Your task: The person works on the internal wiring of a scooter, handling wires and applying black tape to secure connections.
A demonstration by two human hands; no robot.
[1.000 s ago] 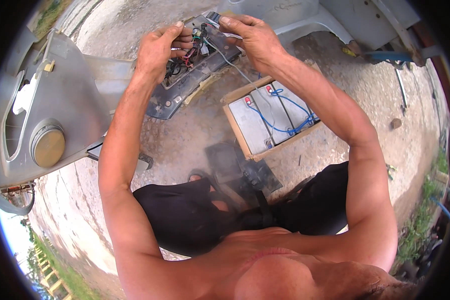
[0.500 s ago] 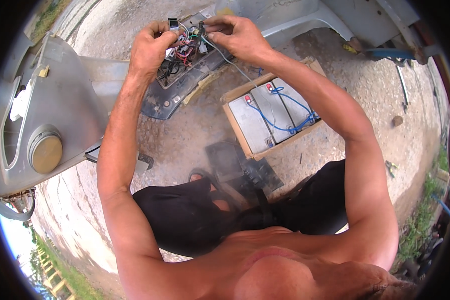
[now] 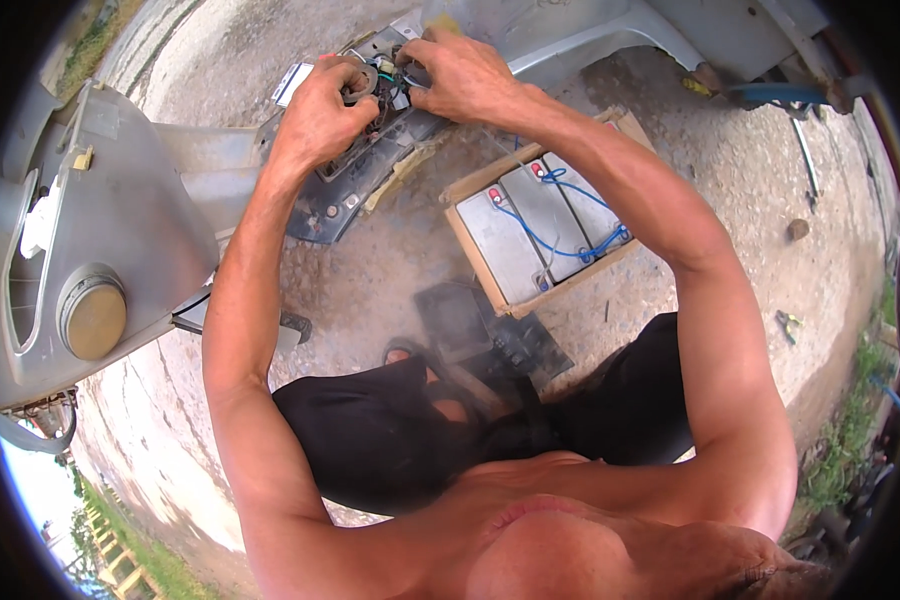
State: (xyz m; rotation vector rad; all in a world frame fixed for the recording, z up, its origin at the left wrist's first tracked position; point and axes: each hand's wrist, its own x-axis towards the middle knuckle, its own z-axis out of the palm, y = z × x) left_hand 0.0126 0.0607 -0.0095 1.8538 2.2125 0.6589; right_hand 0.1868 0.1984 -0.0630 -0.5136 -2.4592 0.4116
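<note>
Both hands work at the far side over a bundle of wires and connectors (image 3: 388, 72), which sits in an opening of a grey plastic body panel (image 3: 342, 212). Above the bundle's left part, my left hand (image 3: 322, 112) has its fingers curled around a greyish curved piece, too covered to name. From the right, my right hand (image 3: 465, 80) reaches in with fingertips bent together at the wires; what they grip is hidden. Just left of my left hand shows a white rectangular piece (image 3: 292, 84).
An open cardboard box (image 3: 497, 292) of grey batteries (image 3: 500, 240) joined by blue wires stands below my right forearm. Between my feet lies a dark plastic part (image 3: 510, 340). Pliers (image 3: 788, 326) and a stone (image 3: 798, 230) rest on the ground at right; a grey vehicle panel (image 3: 150, 230) stands at left.
My left hand has come down and its fingers have curled over the wires, covering much of them. The black connector near its fingertips is out of sight. My right hand has shifted slightly left.
</note>
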